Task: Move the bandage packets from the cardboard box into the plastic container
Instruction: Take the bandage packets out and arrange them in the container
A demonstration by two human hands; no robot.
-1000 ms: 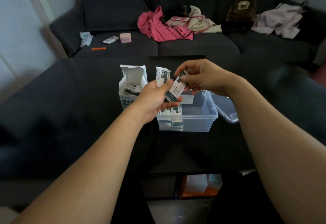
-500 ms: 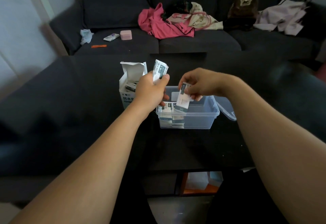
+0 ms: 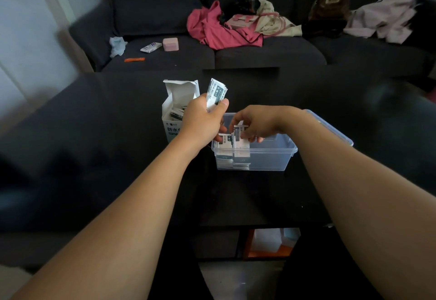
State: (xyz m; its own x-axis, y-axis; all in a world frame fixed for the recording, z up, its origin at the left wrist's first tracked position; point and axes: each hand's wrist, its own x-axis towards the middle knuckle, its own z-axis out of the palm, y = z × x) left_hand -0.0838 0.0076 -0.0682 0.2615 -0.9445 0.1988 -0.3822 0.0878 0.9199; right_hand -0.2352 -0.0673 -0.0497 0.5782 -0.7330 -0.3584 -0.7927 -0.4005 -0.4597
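An open white cardboard box (image 3: 173, 115) stands on the black table, with several bandage packets still inside. Just right of it sits a clear plastic container (image 3: 271, 155) with a row of packets (image 3: 232, 155) standing at its left end. My left hand (image 3: 203, 120) hovers between box and container, shut on a small bunch of packets (image 3: 216, 92) that sticks up above my thumb. My right hand (image 3: 257, 125) reaches down into the container's left part, pinching one packet (image 3: 238, 132) above the row.
The container's lid (image 3: 330, 127) lies behind and right of it. The black table (image 3: 94, 146) ends near me, with a shelf underneath. A dark sofa (image 3: 259, 51) behind holds clothes, a bag and small items.
My right hand took one packet from the bunch in my left hand and lowered it into the container. My left hand kept the remaining packets and shifted slightly left.
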